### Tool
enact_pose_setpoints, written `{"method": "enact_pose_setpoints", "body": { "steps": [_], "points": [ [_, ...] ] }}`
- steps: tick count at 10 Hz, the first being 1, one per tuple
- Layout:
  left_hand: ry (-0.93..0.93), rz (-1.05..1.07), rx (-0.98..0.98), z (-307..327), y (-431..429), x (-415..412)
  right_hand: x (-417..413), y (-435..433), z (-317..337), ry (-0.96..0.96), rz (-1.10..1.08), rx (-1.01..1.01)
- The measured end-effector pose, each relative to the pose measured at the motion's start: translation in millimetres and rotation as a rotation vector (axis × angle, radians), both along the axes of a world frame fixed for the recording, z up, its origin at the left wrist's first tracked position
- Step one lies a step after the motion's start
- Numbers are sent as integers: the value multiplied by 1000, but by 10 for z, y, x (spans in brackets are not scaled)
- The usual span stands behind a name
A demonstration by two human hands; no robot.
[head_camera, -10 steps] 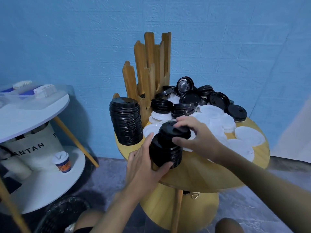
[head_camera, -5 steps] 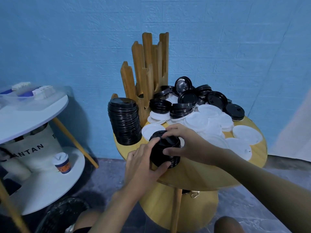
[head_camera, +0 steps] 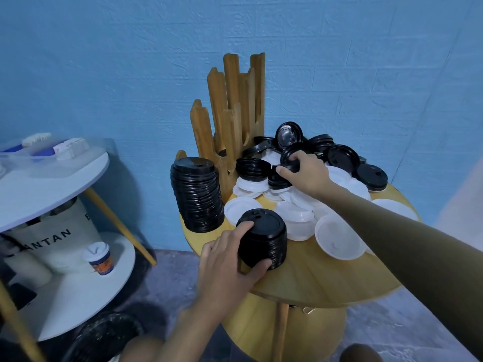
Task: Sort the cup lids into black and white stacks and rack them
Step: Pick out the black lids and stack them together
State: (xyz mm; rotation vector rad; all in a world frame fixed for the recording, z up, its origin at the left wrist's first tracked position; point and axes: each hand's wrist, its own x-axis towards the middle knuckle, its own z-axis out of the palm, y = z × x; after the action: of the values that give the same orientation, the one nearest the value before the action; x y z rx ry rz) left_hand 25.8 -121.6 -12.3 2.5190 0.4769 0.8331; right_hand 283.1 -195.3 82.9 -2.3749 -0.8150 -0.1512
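— Black stack (head_camera: 262,240) near the table (head_camera: 326,278) front: what grips it?
— My left hand (head_camera: 230,259), thumb and fingers curled round its side. My right hand (head_camera: 305,173) has left it and now pinches black lids (head_camera: 278,180) farther back.

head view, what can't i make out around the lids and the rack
- Wooden rack: head view; its base is hidden behind the tall black stack and loose lids.
- Right hand: its fingers cover the small black pile; lid count unclear.
- Short black stack: near side hidden by the left hand.
- Side table: blurred, cut by the left edge.
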Motion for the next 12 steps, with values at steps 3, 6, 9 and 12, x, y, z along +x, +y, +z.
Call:
{"method": "enact_pose_setpoints", "body": {
  "steps": [3,6,9,12],
  "points": [
    [11,-1,11,-11,37,11,42,13,52,146,-6,212],
    [24,2,-13,-16,43,20,-540,-393,160,183,276,364],
    [24,-52,-84,99,-41,-39,-1022,-587,-34,266,546,214],
    [21,-4,-31,43,-4,-12,-1079,-534,-74,259,695,-45]
  ]
}}
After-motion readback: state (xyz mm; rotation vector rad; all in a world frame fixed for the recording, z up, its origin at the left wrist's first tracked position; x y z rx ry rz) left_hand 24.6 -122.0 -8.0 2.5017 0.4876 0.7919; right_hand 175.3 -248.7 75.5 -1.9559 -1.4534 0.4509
